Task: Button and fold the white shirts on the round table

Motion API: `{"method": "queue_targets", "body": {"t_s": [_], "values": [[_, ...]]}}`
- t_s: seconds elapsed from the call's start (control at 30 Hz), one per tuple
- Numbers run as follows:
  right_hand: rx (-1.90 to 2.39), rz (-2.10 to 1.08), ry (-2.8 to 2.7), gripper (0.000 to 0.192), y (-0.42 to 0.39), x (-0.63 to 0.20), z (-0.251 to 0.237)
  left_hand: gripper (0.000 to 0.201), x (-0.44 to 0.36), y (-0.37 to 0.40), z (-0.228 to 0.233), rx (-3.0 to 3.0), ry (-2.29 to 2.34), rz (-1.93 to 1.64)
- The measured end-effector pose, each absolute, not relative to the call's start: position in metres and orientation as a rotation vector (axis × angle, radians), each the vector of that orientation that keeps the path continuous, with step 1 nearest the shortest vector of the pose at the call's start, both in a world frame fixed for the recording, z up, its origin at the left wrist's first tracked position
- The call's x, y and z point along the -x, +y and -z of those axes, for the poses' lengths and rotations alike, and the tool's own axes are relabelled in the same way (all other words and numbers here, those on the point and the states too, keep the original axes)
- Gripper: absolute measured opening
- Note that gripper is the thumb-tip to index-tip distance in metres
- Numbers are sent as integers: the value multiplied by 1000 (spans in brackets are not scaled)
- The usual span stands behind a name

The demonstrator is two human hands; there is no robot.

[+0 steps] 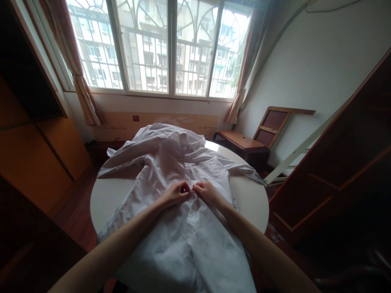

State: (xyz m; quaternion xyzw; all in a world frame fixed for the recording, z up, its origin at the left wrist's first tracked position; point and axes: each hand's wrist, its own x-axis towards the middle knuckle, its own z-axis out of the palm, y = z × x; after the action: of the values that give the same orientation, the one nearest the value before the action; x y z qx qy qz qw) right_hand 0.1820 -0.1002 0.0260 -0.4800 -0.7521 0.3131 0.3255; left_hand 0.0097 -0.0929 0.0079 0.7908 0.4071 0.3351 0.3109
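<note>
The white shirt (183,228) on the round bench (253,195) looks light, soft and limp, best pinched at its front placket, where the left hand (175,194) and right hand (206,191) each pinch cloth.

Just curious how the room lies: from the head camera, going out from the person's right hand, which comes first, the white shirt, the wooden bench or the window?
1. White shirt, under the right hand, on the round table.
2. Wooden bench, beyond the table, to the right.
3. Window, on the far wall.
</note>
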Motion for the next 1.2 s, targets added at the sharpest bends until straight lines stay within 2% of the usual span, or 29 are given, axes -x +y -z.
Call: {"method": "queue_targets", "body": {"t_s": [0.2, 0.47, 0.73, 1.1, 1.2], "values": [[1296, -736, -2080, 23, -105, -181, -34, 8, -6, -89, -8, -2048, 1034, -841], [1352, -579, -2126, 23, -109, -179, -36, 7, -4, -83, -2, -1993, 993, -854], [1331, -577, -2154, 21, -107, -180, -31, 7, -4, -83, -2, -1991, 1004, -858], [1301, -627, -2177, 2, -107, -180, -32, 10, -4, -88, -7, -1987, 1011, -839], [1324, -597, -2164, 3, -107, -180, -29, 11, -5, -86, -5, -1988, 1023, -845]]}}
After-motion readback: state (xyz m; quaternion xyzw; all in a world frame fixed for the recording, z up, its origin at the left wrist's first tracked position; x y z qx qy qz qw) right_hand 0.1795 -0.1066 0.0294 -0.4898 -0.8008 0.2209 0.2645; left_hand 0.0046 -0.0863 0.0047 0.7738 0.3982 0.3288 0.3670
